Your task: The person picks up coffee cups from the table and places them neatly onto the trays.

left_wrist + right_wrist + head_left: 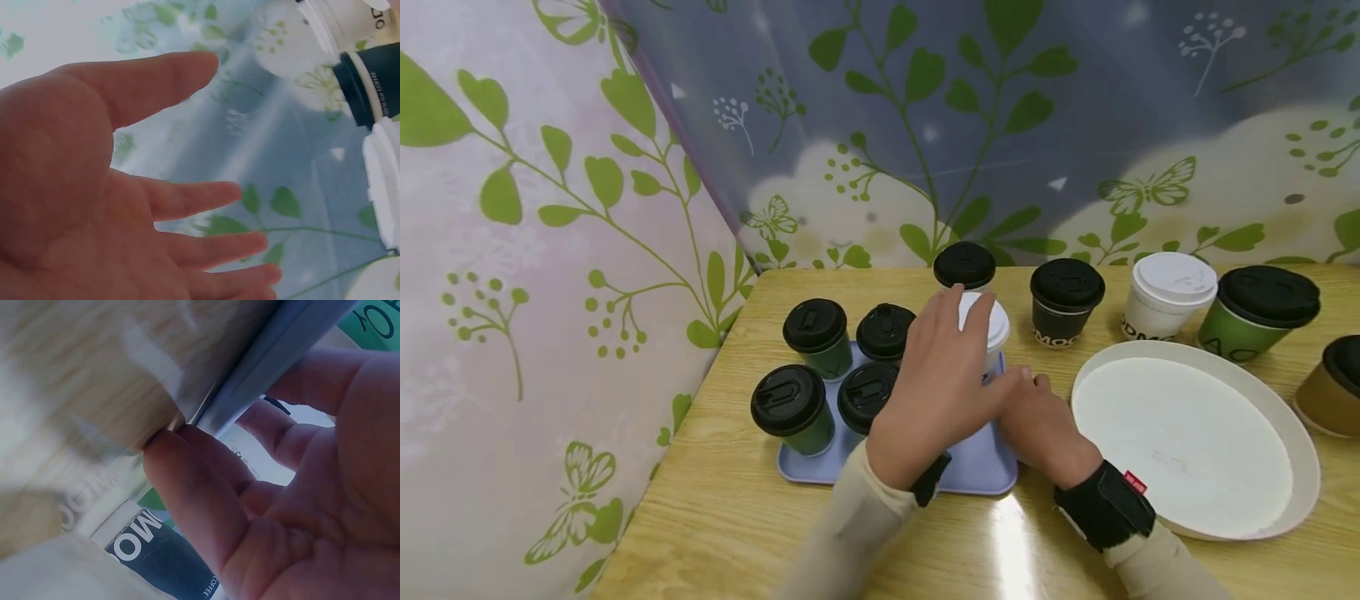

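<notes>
My left hand [936, 379] is spread above the tray, fingers reaching over a white-lidded cup [996, 329]. In the left wrist view the left palm [125, 206] faces upward in the picture, thumb and fingers extended with nothing between them. At the right edge of the blue-purple tray [981, 475], my right hand [1045, 429] pinches the rim with bent fingers, seen close in the right wrist view. Green cups with black lids, one at front left [792, 412] and one behind it [817, 333], stand on the tray. Two more black-lidded cups [885, 332] are partly hidden by the left hand.
A round white tray [1086, 392] lies to the right. Along the back stand a black-lidded cup [964, 267], a black cup [1066, 300], a white cup [1168, 296] and a green cup [1255, 312]. A brown cup [1333, 392] is at far right. Patterned cloth backs the wooden table [700, 533].
</notes>
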A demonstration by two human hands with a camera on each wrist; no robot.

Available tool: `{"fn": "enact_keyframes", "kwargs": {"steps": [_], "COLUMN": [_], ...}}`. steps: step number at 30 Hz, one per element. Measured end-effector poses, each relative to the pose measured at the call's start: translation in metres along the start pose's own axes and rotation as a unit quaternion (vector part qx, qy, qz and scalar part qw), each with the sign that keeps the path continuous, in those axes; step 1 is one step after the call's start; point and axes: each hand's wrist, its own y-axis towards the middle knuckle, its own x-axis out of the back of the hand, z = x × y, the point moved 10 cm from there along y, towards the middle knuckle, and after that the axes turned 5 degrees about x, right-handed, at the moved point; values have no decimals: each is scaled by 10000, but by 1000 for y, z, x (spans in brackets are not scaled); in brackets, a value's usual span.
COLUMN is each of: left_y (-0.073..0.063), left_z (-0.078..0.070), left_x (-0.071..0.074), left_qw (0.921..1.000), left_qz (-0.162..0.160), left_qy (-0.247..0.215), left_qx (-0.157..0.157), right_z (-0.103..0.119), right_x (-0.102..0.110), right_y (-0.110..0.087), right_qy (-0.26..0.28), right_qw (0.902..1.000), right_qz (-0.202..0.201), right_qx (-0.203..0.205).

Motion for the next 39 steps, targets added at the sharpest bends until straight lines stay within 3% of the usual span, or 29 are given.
{"fn": "enact_keyframes", "kwargs": {"steps": [6, 8, 11, 14, 17, 21, 27, 34, 39], "left_y": [-44, -52, -51, -35, -9, 27, 73, 118, 143], "left_z": [-4, -1, 10, 24, 39, 56, 72, 69, 75], "left_x": [29, 39, 55, 66, 66, 48, 11, -9, -25], "left_qw": [9927, 9901, 9888, 9884, 9869, 9825, 9744, 9720, 9666], "left_qz": [-402, -436, -416, -328, -133, 369, 1427, 1810, 2175], "left_qy": [673, 747, 865, 1041, 1314, 1671, 1735, 1469, 1173], "left_qx": [-919, -1104, -1141, -1055, -923, -740, -122, 285, 678], "right_z": [5, 4, 3, 2, 2, 4, 4, 2, 2], "right_x": [3, 4, 5, 5, 5, 4, 1, 0, 0], "right_y": [0, 0, -1, -2, -3, -3, -2, -1, -1], "right_qy": [-264, -265, -252, -222, -211, -213, -214, -235, -246], "right_qw": [9994, 9994, 9995, 9997, 9997, 9998, 9998, 9997, 9997], "right_qz": [-149, -162, -161, -95, -27, -6, -55, -75, -29], "right_qx": [177, 122, 33, -48, -79, -59, -7, -10, -12]}}
